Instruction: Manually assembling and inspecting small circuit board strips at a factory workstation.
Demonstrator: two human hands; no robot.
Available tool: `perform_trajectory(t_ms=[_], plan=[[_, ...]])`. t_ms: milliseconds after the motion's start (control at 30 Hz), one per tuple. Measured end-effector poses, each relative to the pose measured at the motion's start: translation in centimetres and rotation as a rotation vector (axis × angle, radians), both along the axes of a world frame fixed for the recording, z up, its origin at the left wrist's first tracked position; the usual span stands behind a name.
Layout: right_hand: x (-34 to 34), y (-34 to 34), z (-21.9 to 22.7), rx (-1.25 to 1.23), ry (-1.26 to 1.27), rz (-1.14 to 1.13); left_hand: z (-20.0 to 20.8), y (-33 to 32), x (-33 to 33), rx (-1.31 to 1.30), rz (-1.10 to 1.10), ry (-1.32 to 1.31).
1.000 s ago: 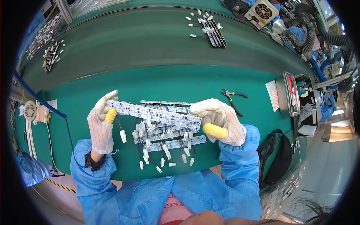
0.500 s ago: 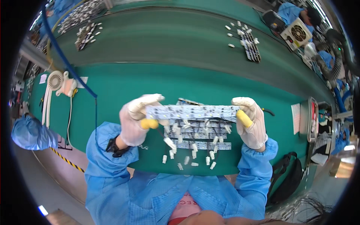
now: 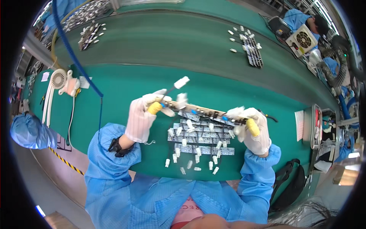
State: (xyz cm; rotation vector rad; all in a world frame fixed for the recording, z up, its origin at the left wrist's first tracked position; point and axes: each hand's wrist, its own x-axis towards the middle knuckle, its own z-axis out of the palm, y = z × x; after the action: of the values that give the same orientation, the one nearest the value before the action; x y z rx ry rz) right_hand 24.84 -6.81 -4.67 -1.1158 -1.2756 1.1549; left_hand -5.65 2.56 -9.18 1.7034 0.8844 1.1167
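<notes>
My left hand [image 3: 142, 119] and my right hand [image 3: 257, 132] wear white gloves with yellow tips. Between them they grip the two ends of a long LED circuit board strip [image 3: 207, 111], held above the table and tilted so that its narrow edge shows. Whether it is one strip or several stacked, I cannot tell. Blurred white connectors [image 3: 182, 82] on dark wires stick up from it. Beneath lie several more LED strips [image 3: 204, 140] in rows, their white plugs [image 3: 211, 165] spread toward me.
The green tabletop [image 3: 114, 87] borders a dark conveyor belt [image 3: 160, 38] carrying two bundles of strips [image 3: 252, 49]. A small fan [image 3: 58, 78] stands left. A blue coiled hose [image 3: 72, 61] hangs nearby. A black bag [image 3: 291, 187] sits lower right. Another person's blue sleeve [image 3: 32, 131] is at left.
The held strip has turned from its LED face to its edge, and its connectors have swung up. Its left end has risen, while my right hand has come slightly lower.
</notes>
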Motion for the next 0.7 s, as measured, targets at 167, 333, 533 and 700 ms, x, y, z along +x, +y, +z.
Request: perform_trajectory(t_ms=[167,333,533,700], plan=[[-0.2,-0.3,0.8,-0.13,0.057,0.024,2.5,0.0,1.0,-0.151,-0.011,0.008],[0.8,0.3,0.0,-0.005,-0.054,0.041,2.8,-0.3,1.2,-0.051,0.042,0.088],[0.4,0.2,-0.4,-0.232,0.236,-0.002,1.5,-0.2,0.2,-0.135,-0.055,-0.012],[0.8,0.2,-0.3,-0.123,0.154,0.002,1.5,0.3,0.1,0.219,-0.087,0.143]])
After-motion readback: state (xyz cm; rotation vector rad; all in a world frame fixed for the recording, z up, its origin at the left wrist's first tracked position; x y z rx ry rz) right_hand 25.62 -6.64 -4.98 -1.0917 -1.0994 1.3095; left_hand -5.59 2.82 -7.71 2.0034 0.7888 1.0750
